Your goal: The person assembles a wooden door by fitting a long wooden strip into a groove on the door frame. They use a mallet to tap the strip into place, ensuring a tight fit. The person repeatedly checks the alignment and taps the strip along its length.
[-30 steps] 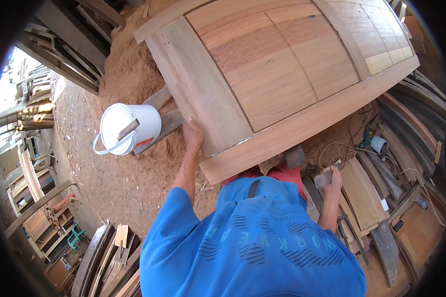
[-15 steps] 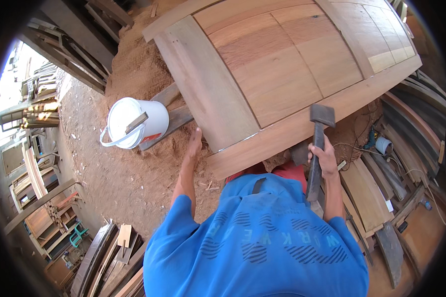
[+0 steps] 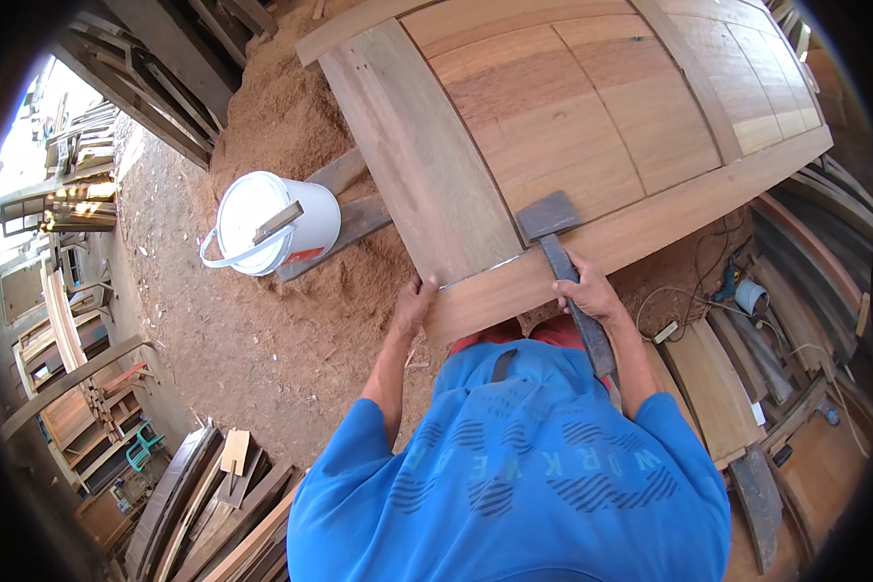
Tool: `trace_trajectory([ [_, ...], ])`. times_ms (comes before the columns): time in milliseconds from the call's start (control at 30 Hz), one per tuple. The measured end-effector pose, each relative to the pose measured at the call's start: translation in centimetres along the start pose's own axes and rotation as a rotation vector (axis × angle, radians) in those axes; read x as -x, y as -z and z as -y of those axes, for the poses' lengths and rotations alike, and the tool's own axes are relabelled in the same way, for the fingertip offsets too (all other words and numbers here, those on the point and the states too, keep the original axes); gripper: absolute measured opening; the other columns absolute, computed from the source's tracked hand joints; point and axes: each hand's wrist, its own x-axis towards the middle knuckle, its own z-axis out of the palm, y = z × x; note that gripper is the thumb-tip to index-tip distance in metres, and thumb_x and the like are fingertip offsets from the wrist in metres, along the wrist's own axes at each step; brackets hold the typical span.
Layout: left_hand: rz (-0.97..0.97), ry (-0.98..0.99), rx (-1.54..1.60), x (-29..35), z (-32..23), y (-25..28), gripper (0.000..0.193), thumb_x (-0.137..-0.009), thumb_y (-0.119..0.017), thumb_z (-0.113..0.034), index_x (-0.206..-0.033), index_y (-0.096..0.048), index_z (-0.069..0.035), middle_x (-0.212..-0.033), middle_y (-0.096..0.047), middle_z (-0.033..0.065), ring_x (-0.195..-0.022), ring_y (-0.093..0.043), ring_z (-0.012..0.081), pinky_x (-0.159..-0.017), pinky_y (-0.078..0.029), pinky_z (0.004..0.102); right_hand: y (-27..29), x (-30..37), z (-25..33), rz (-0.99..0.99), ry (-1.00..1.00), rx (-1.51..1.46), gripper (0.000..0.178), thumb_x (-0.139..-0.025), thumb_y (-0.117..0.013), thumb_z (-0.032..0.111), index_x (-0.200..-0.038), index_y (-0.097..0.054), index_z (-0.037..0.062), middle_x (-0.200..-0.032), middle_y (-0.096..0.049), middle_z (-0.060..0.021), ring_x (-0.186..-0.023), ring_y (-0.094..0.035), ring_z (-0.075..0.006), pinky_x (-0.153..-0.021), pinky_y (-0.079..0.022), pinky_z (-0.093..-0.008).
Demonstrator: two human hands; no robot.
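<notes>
My left hand [image 3: 412,303] rests on the near corner of the panelled wooden door [image 3: 563,145], fingers curled over its edge in a light grip. My right hand [image 3: 584,291] has its grip clamped around the handle of a flat-bladed scraper [image 3: 553,228], whose dark blade lies flat on the door's near rail, beside a pale glue line. On the sawdust floor to the left, a white bucket [image 3: 272,225] with a bail handle stands upright, a wooden stick [image 3: 278,222] leaning inside it.
</notes>
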Motion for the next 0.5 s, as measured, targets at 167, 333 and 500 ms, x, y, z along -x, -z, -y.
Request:
trace_trajectory([
  [167,0.052,-0.025,-0.282,0.8,-2.7,0.1,0.073,-0.091,-0.060,-0.054,-0.128,-0.056,0.009,-0.121,-0.064,0.0226,-0.113,-0.061,0.0299,-0.098,-0.046,0.0401,-0.5,-0.1,-1.1,-0.158,0.043,-0.060,0.066,-0.082,-0.060,0.003,-0.143,-0.036,0.0012,-0.075,-0.053,-0.0040,-0.056,-0.057,-0.0118,-0.046,-0.049,-0.0279],
  [333,0.060,-0.056,-0.300,1.0,-2.5,0.5,0.073,-0.091,-0.059,-0.055,-0.129,-0.055,0.008,-0.122,-0.064,0.0237,-0.114,-0.060,0.0321,-0.099,-0.046,0.0409,-2.4,0.3,-0.6,-0.042,0.050,0.013,0.063,-0.081,-0.061,0.002,-0.141,-0.040,0.0005,-0.076,-0.054,-0.0043,-0.056,-0.057,-0.0121,-0.047,-0.049,-0.0279],
  [500,0.076,-0.005,-0.297,1.1,-3.9,0.2,0.075,-0.091,-0.058,-0.057,-0.130,-0.055,0.007,-0.125,-0.062,0.0233,-0.118,-0.058,0.0311,-0.101,-0.044,0.0404,-0.5,2.4,-0.5,-0.152,0.105,-0.231,0.059,-0.084,-0.064,0.004,-0.139,-0.044,-0.0006,-0.078,-0.056,-0.0035,-0.056,-0.057,-0.0105,-0.049,-0.050,-0.0260],
])
